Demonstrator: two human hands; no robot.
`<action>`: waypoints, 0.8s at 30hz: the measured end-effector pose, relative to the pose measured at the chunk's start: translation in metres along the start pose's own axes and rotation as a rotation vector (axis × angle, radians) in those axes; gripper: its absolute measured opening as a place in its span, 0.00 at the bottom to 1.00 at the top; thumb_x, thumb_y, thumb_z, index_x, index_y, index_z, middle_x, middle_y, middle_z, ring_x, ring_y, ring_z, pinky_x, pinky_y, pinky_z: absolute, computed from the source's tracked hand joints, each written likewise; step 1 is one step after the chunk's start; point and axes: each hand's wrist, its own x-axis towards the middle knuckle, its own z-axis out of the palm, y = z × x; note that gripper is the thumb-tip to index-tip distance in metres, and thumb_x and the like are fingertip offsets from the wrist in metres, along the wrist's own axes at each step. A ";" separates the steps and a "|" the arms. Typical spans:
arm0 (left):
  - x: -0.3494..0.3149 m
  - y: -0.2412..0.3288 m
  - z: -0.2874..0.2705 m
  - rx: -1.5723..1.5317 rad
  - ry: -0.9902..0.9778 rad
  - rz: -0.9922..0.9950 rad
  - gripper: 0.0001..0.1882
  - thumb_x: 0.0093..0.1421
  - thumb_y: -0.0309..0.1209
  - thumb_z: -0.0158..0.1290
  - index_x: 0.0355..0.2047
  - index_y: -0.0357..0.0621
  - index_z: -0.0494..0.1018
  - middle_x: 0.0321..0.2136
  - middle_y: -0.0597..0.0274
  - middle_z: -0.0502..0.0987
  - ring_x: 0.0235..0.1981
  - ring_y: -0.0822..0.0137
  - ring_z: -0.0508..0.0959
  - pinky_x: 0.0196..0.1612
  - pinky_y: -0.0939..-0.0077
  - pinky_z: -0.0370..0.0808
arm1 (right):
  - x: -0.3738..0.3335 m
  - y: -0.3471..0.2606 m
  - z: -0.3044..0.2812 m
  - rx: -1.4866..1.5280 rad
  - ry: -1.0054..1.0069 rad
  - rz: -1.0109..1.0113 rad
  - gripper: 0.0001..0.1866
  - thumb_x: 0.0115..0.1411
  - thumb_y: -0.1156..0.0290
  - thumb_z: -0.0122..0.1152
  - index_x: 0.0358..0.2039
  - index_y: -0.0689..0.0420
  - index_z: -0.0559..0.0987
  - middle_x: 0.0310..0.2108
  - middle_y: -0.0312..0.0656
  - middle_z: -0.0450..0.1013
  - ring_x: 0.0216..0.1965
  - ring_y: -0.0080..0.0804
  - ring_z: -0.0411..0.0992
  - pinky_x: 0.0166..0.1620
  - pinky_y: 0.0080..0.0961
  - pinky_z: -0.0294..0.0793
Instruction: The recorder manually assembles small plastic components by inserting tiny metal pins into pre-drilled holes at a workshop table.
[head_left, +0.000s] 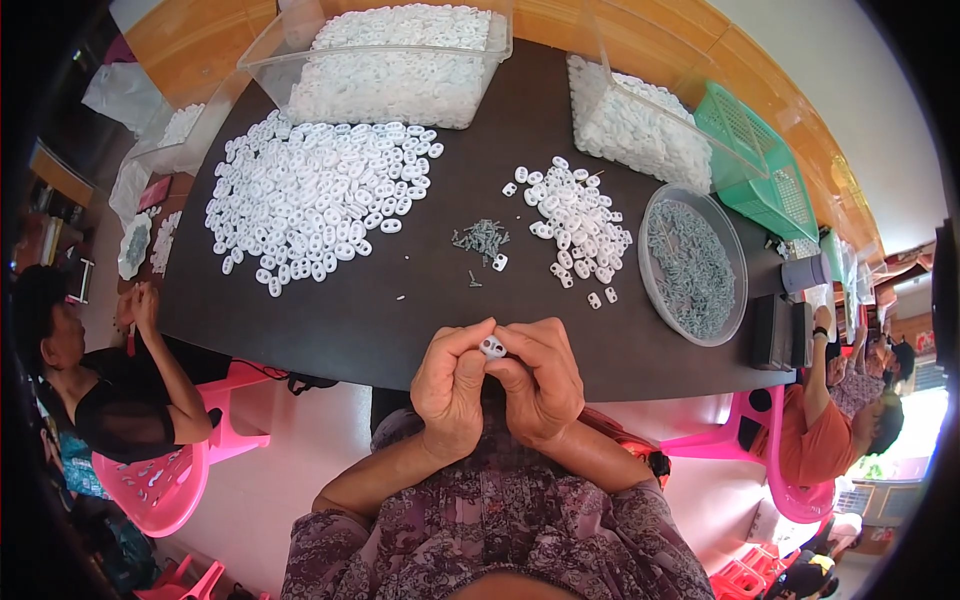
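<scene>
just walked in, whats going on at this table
A person's left hand and right hand together hold a white piece at the dark table's near edge. Beyond lie a large pile and a smaller pile of similar pieces, with grey screws between them. More screws lie in a round tub on the right.

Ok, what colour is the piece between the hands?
The piece is white; it shows in the head view.

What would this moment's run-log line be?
left hand: holds white piece | right hand: holds same piece | on table: small grey pile, large white heap, round bowl
</scene>
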 end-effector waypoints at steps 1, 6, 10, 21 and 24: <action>0.001 0.002 0.000 -0.012 -0.014 -0.012 0.14 0.66 0.31 0.48 0.47 0.33 0.72 0.34 0.62 0.73 0.33 0.75 0.71 0.36 0.83 0.69 | 0.000 0.000 0.000 0.005 -0.004 0.014 0.16 0.50 0.75 0.67 0.40 0.64 0.77 0.33 0.45 0.75 0.31 0.37 0.70 0.32 0.27 0.70; 0.003 0.004 0.000 -0.053 -0.019 -0.032 0.14 0.67 0.32 0.47 0.46 0.33 0.72 0.34 0.61 0.72 0.33 0.75 0.71 0.36 0.83 0.69 | -0.002 -0.001 0.003 0.043 0.025 0.054 0.16 0.51 0.74 0.66 0.40 0.64 0.77 0.35 0.45 0.74 0.31 0.38 0.70 0.33 0.27 0.70; 0.000 0.000 0.001 -0.031 0.017 0.028 0.14 0.66 0.31 0.47 0.45 0.33 0.72 0.33 0.62 0.72 0.32 0.74 0.71 0.35 0.83 0.69 | -0.006 -0.002 0.007 0.025 0.030 0.029 0.15 0.53 0.73 0.65 0.42 0.63 0.76 0.36 0.45 0.73 0.32 0.38 0.69 0.33 0.27 0.70; -0.005 -0.006 0.004 0.038 0.071 0.067 0.13 0.66 0.33 0.48 0.43 0.33 0.72 0.31 0.60 0.72 0.30 0.72 0.71 0.32 0.81 0.69 | -0.007 0.005 0.013 -0.011 0.047 -0.066 0.13 0.57 0.72 0.61 0.41 0.64 0.74 0.34 0.46 0.72 0.30 0.39 0.68 0.31 0.30 0.69; -0.004 -0.005 0.006 0.048 0.082 0.086 0.13 0.66 0.33 0.48 0.42 0.33 0.72 0.30 0.60 0.72 0.29 0.71 0.71 0.32 0.80 0.69 | -0.007 0.007 0.014 -0.017 0.051 -0.088 0.11 0.59 0.72 0.60 0.40 0.64 0.74 0.33 0.46 0.71 0.29 0.39 0.68 0.30 0.30 0.69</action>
